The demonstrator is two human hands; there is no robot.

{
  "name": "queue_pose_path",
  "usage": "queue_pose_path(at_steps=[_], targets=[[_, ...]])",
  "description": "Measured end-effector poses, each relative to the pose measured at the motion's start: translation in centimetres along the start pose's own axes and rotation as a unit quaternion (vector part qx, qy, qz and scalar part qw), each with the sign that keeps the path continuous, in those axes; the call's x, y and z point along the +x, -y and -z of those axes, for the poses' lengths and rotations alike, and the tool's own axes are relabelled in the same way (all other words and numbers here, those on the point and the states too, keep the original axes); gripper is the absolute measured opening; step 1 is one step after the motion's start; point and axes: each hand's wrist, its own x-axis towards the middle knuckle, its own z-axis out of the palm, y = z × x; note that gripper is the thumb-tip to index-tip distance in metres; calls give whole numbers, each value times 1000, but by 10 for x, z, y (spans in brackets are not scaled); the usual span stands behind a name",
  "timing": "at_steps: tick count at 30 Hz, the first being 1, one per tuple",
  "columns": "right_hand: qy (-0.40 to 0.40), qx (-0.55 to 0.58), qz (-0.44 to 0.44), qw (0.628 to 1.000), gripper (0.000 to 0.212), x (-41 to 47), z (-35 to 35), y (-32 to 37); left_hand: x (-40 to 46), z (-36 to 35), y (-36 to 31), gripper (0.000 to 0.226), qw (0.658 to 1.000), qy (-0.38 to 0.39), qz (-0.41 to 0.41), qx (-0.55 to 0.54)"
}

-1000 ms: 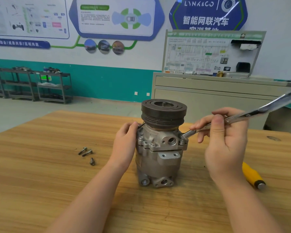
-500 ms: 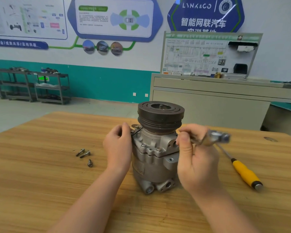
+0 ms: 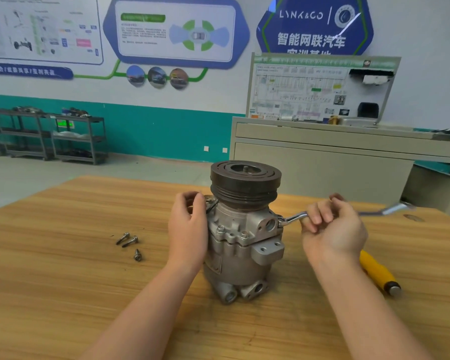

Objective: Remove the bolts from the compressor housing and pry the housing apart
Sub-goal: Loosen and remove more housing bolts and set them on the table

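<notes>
A cast-metal compressor housing point(image 3: 240, 245) with a dark grooved pulley point(image 3: 245, 184) stands mid-table point(image 3: 63, 294). The left hand point(image 3: 189, 229) cups its left side; the right hand point(image 3: 333, 228) grips a shiny wrench point(image 3: 294, 218) on a right-side bolt. Three loose bolts point(image 3: 130, 244) lie left.

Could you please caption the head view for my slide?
Left hand steadies compressor; right hand wrenches a bolt.
</notes>
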Motion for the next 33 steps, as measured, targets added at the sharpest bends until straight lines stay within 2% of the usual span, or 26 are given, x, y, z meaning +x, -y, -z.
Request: queue_pose_path(at_steps=[3,5,8,13,19,22,24,26,29,31,33], targets=[[31,21,-150,988,24,17,-1,3,1,-1,-1,21,998,38,45,-37],[28,79,-194,977,22,20,2,2,2,-1,-1,26,996,60,45,-40],[2,170,-175,970,22,17,7,4,2,-1,-3,25,996,75,38,-31],[-9,101,-109,989,20,4,7,3,0,0,-5,22,996,64,48,-36],[-75,78,-69,992,22,-4,4,0,-4,2,-4,29,999,40,16,1],[-80,24,4,996,24,-13,-1,-1,-4,2,-4,31,999,45,17,4],[-52,-45,103,992,25,-23,-6,-2,-4,2,-3,33,999,50,18,-1],[5,-136,223,965,25,-37,-11,-6,-5,2,-3,33,998,55,20,-8],[70,-251,370,891,28,-57,-14,-20,-4,2,-2,34,998,63,25,-14],[77,-285,416,860,27,-64,-14,-29,-2,3,-1,41,998,63,23,-19],[56,-285,421,859,24,-66,-15,-32,-1,3,-2,48,998,62,25,-18]])
